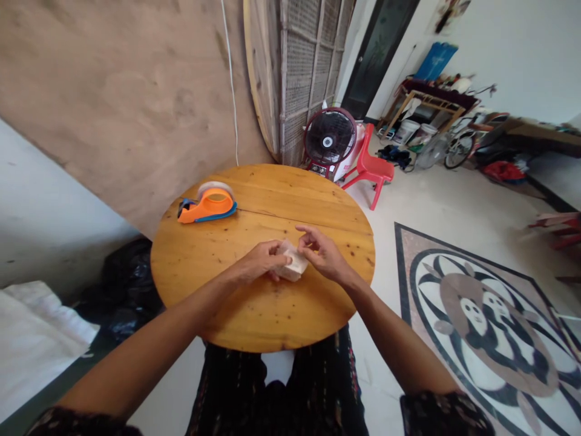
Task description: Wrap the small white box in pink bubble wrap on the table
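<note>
A small whitish, box-like package [293,266] with a translucent wrapping is at the middle of the round wooden table, between my hands. My left hand [263,259] is closed around its left side, thumb lying over the top. At the package's upper right edge, my right hand [321,253] has its thumb and some fingers pinched together, while one finger points out to the left. What the pinch holds, if anything, is too small to make out. Toward the table's far left stands an orange and blue tape dispenser [209,204] with a roll of tape, apart from both hands.
The round table [272,321] is right before my lap. Past its far edge are a fan [330,136] and a red chair [370,166]. Black bags [124,281] and a white sack [40,339] lie at left. A panda floor pattern [494,327] is at right.
</note>
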The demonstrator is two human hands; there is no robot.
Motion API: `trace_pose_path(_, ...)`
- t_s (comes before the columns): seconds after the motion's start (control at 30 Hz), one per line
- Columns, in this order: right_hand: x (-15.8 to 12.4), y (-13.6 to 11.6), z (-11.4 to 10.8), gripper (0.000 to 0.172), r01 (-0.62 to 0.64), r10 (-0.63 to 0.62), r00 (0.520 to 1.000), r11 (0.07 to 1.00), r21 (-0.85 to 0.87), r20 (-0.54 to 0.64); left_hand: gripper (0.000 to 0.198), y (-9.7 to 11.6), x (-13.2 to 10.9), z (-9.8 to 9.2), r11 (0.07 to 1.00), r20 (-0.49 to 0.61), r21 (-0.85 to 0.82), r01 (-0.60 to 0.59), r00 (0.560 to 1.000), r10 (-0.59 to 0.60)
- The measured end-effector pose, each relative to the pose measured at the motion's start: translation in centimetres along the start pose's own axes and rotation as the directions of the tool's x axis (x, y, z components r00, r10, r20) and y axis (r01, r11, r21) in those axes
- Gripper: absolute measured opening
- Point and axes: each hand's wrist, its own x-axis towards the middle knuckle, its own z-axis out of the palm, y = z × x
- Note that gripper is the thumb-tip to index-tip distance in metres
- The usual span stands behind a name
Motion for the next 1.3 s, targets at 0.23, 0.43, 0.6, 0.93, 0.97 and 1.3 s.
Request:
trace_pose_path(0.23, 1.6, 3.8, 2.8, 0.046, -0.082, 0.083, 0.993, 0.996, 0.016, -0.085, 0.045, -0.5, 0.2, 0.5, 0.950, -0.348, 0.308, 0.057, 0.936, 0.056)
trace_pose_path(0.43, 2.5, 4.5, 3.6, 0.047, -0.085, 0.074, 0.989, 0.992, -0.088, -0.128, 0.036, -1.6, -1.2, 0.9, 0.743, -0.409, 0.663, -0.096, 0.784, 0.466)
trace_pose_path(0.6, 3.4, 5.2, 3.4, 0.045, -0.145, 0.161, 0.983, 0.974, 0.172, -0.087, 0.031, -1.6, -0.8, 0.7, 0.731, -0.394, 0.679, -0.073, 0.804, 0.446)
trace_pose_path(0.93, 5.3, 6.0, 1.4, 0.037, -0.387, 0.316, 0.921, 0.806, 0.448, 0.228, 0.056, -2.7, 3.7, -1.4, 0.918, -0.265, 0.336, -0.211, 0.914, 0.307)
trace_pose_path(0.97, 5.3, 6.1, 1.4, 0.037, -0.389, 0.317, 0.921, 0.802, 0.454, 0.229, 0.058, -2.8, 3.8, -1.3, 0.933, -0.235, 0.280, -0.226, 0.926, 0.295)
trace_pose_path(1.3, 5.5, 6.2, 0.9, 0.038, -0.396, 0.291, 0.908, 0.828, 0.397, 0.300, 0.055, -1.7, 3.8, -0.7, 0.965, -0.184, 0.168, -0.199, 0.956, 0.229)
